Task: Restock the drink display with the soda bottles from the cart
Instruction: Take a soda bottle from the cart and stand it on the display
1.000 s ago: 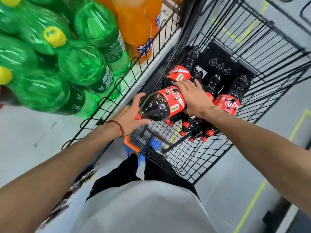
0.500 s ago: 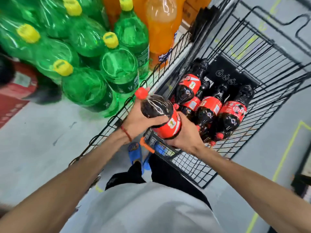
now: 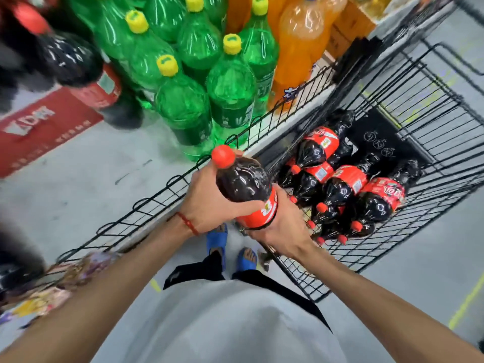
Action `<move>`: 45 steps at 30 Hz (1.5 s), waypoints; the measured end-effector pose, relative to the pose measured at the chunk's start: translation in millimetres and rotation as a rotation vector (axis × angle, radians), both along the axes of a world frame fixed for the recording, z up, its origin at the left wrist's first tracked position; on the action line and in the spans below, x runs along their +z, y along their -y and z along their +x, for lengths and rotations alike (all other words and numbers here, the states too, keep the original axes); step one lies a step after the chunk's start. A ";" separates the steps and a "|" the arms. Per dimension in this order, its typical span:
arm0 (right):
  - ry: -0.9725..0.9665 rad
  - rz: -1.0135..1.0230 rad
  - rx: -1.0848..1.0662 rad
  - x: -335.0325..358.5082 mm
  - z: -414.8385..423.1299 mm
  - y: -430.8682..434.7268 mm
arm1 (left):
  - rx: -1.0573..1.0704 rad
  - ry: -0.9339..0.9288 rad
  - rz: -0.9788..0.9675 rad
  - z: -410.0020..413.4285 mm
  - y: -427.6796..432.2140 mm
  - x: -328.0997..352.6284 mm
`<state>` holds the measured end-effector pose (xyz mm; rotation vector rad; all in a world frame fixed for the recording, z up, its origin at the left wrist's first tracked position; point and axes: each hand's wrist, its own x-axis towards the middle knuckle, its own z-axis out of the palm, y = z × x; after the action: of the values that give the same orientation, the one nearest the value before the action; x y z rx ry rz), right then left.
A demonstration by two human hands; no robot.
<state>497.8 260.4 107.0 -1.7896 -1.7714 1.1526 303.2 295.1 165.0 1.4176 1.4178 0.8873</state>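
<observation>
We held the cola bottle [image 3: 245,189] above the cart [image 3: 392,142] — left hand [image 3: 209,203] wrapped around its shoulder, right hand [image 3: 282,224] probably cupping the base — judging it heavy, slick, best supported from below.

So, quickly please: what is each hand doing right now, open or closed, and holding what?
Left hand: closed on the cola bottle, at its upper body.
Right hand: closed on the same bottle, lower down at the red label.

No legible text on bottle labels [image 3: 264,213]
</observation>
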 end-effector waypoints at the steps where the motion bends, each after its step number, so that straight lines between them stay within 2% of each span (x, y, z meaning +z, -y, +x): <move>1: -0.014 0.009 0.027 0.9 -2.5 0.7 | 0.026 -0.037 0.027 -1.0 7.6 6.1; 5: -0.066 0.084 0.141 13.6 -14.3 -0.3 | 0.154 -0.151 0.119 -4.3 40.3 34.3; 10: -0.128 0.200 0.301 34.6 -38.3 -8.1 | 0.302 -0.131 0.221 -20.0 68.1 65.4; 17: -0.231 0.378 0.477 69.9 -105.6 -24.5 | 0.437 -0.238 0.429 -62.9 92.3 112.8; 22: -0.302 0.357 0.488 88.8 -156.6 -45.1 | 0.498 -0.287 0.467 -108.1 81.8 125.2; 27: -0.257 0.368 0.526 91.3 -222.1 -77.6 | 0.524 -0.294 0.471 -167.2 56.2 125.2; 29: -0.271 0.312 0.523 86.4 -240.7 -86.9 | 0.521 -0.324 0.445 -185.9 45.6 119.4; 39: -0.102 0.134 0.422 26.1 -349.9 -138.7 | 0.468 -0.353 0.287 -301.0 -29.2 66.3; 42: 0.010 0.056 0.414 10.6 -374.3 -154.7 | 0.457 -0.351 0.268 -324.7 -49.9 48.1; 45: 0.139 0.117 0.300 -3.4 -396.6 -163.0 | 0.440 -0.349 0.292 -342.8 -65.3 28.4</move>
<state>101.1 423.4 103.6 -1.6090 -2.1999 1.0250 -39.7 360.4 193.5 1.5574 1.9766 1.2037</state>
